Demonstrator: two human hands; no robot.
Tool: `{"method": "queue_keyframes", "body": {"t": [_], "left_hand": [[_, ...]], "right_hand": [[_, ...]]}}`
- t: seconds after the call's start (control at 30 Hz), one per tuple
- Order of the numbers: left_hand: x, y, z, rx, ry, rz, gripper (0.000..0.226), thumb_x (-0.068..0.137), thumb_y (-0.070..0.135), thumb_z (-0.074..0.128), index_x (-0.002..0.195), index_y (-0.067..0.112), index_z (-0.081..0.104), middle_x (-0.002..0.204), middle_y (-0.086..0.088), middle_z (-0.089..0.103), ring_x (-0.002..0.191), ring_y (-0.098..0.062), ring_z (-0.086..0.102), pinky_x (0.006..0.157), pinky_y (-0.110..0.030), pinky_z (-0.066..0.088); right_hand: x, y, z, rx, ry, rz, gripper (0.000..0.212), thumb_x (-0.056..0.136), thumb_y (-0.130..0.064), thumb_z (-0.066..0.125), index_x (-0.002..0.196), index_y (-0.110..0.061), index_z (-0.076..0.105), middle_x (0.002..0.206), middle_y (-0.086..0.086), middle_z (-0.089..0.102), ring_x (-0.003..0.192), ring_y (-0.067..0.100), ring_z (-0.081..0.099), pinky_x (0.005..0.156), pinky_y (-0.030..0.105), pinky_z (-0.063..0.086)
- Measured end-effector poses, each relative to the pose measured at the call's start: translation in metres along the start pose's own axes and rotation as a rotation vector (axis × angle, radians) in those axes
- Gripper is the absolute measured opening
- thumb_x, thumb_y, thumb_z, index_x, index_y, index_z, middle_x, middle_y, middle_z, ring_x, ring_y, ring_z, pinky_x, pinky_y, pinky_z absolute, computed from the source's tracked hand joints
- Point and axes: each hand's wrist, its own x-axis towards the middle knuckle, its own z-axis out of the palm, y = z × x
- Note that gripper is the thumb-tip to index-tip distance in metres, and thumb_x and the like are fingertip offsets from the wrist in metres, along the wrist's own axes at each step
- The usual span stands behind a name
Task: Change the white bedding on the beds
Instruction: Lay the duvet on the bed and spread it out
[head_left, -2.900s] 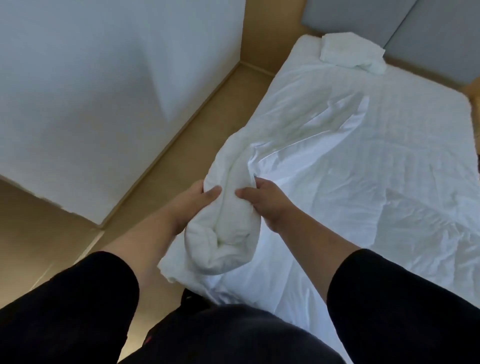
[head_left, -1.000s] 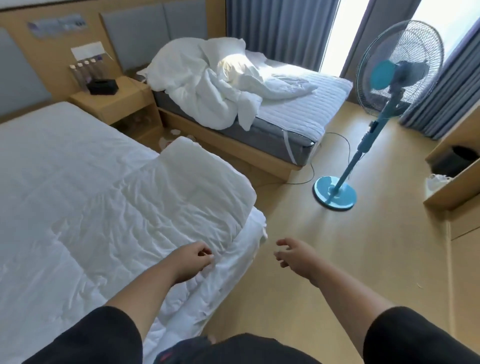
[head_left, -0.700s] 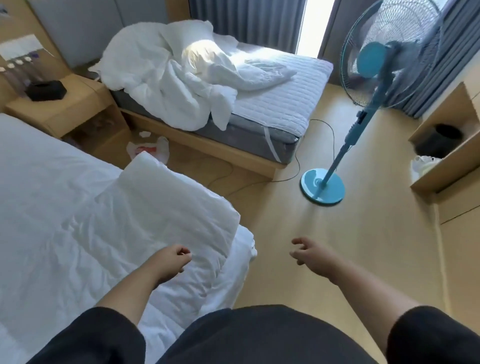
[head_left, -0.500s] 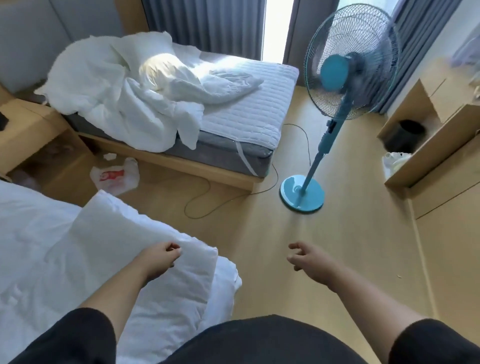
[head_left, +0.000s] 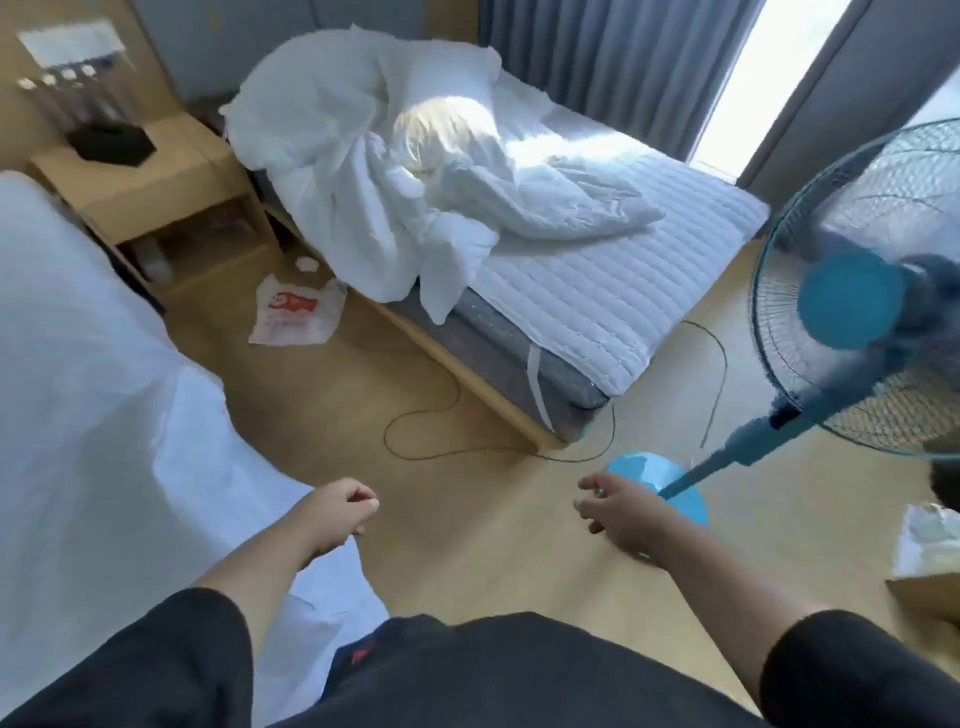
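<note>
White bedding (head_left: 415, 171) lies heaped on the far bed (head_left: 597, 291). Both hands reach forward above the floor, holding nothing: left hand (head_left: 337, 514) loosely curled, right hand (head_left: 618, 514) relaxed.

Your near bed (head_left: 78, 395) runs off the left edge, its surface smeared by blur. The fan (head_left: 852, 296) is clipped at the right, its base (head_left: 641, 470) half behind your right hand (head_left: 621, 514). Those small items (head_left: 57, 78) on the wall above the nightstand (head_left: 150, 182) are too blurred to read. The far bed (head_left: 597, 270) hides its head end under the heaped bedding (head_left: 374, 171).
</note>
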Motion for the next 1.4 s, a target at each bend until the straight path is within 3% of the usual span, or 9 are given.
{"method": "queue_keyframes", "body": {"t": [0.2,0.47,0.6,0.7,0.8,0.97,1.03,1.23,1.4], "left_hand": [[-0.013,-0.010,-0.029,-0.234,0.188,-0.136,0.010,0.095,0.034,0.054,0.100,0.032,0.063,0.101,0.003,0.069,0.095,-0.014,0.069,0.088,-0.037,0.055],[0.023,-0.081,-0.112,-0.542,0.439,-0.319,0.014,0.095,0.031,0.054,0.105,0.025,0.062,0.104,0.003,0.067,0.087,-0.012,0.070,0.082,-0.034,0.057],[0.054,-0.119,-0.167,-0.802,0.372,-0.444,0.022,0.098,0.025,0.053,0.113,0.011,0.059,0.106,-0.009,0.067,0.078,-0.023,0.068,0.064,-0.032,0.053],[0.057,-0.132,-0.205,-0.880,0.262,-0.505,0.034,0.101,0.032,0.054,0.126,0.009,0.051,0.106,-0.012,0.070,0.075,-0.025,0.069,0.063,-0.031,0.054],[0.055,-0.143,-0.231,-0.842,0.274,-0.490,0.030,0.100,0.034,0.055,0.120,0.011,0.056,0.102,-0.008,0.073,0.077,-0.024,0.073,0.064,-0.030,0.057],[0.049,-0.170,-0.247,-0.921,0.653,-0.454,0.017,0.101,0.022,0.051,0.100,0.010,0.063,0.100,-0.013,0.069,0.073,-0.022,0.064,0.064,-0.030,0.049],[0.041,-0.182,-0.242,-0.897,0.682,-0.528,0.016,0.098,0.018,0.051,0.095,0.009,0.064,0.097,-0.008,0.070,0.076,-0.022,0.065,0.062,-0.026,0.046],[0.016,-0.188,-0.190,-1.017,0.801,-0.708,0.014,0.099,0.027,0.052,0.100,0.021,0.065,0.097,0.004,0.069,0.084,-0.014,0.068,0.074,-0.028,0.053],[0.020,-0.152,-0.144,-1.089,0.904,-0.976,0.019,0.101,0.027,0.048,0.109,0.020,0.063,0.103,0.007,0.063,0.095,-0.016,0.059,0.079,-0.029,0.044]], "right_hand": [[0.079,-0.094,-0.003,-0.229,-0.197,-0.196,0.041,0.085,-0.039,0.061,0.124,-0.030,0.059,0.094,-0.003,0.073,0.085,0.014,0.071,0.082,0.038,0.056],[0.144,-0.282,0.075,-0.529,-0.442,-0.407,0.030,0.095,-0.038,0.060,0.124,-0.032,0.058,0.097,-0.006,0.072,0.089,0.009,0.070,0.081,0.027,0.054],[0.174,-0.386,0.108,-0.537,-0.464,-0.397,0.023,0.100,-0.031,0.058,0.122,-0.023,0.058,0.101,0.000,0.072,0.090,0.013,0.071,0.078,0.026,0.057],[0.187,-0.451,0.133,-0.490,-0.464,-0.395,0.020,0.101,-0.030,0.058,0.117,-0.020,0.063,0.099,0.003,0.074,0.091,0.019,0.073,0.086,0.035,0.061],[0.192,-0.502,0.164,-0.480,-0.510,-0.397,0.016,0.101,-0.032,0.057,0.112,-0.022,0.064,0.100,0.005,0.074,0.095,0.021,0.072,0.091,0.041,0.060],[0.195,-0.559,0.236,-0.571,-0.658,-0.425,0.017,0.102,-0.026,0.055,0.115,-0.018,0.062,0.103,0.009,0.071,0.083,0.018,0.068,0.074,0.032,0.054],[0.197,-0.574,0.268,-0.661,-0.713,-0.460,0.017,0.101,-0.026,0.056,0.115,-0.017,0.061,0.102,0.009,0.069,0.081,0.017,0.063,0.072,0.031,0.048],[0.215,-0.608,0.371,-0.965,-0.813,-0.703,0.017,0.097,-0.031,0.060,0.112,-0.030,0.052,0.111,-0.005,0.054,0.100,0.015,0.052,0.089,0.034,0.044],[0.228,-0.618,0.441,-1.289,-0.912,-0.759,0.054,0.098,-0.035,0.059,0.147,-0.017,0.043,0.146,0.009,0.047,0.119,0.024,0.048,0.095,0.036,0.039]]}}
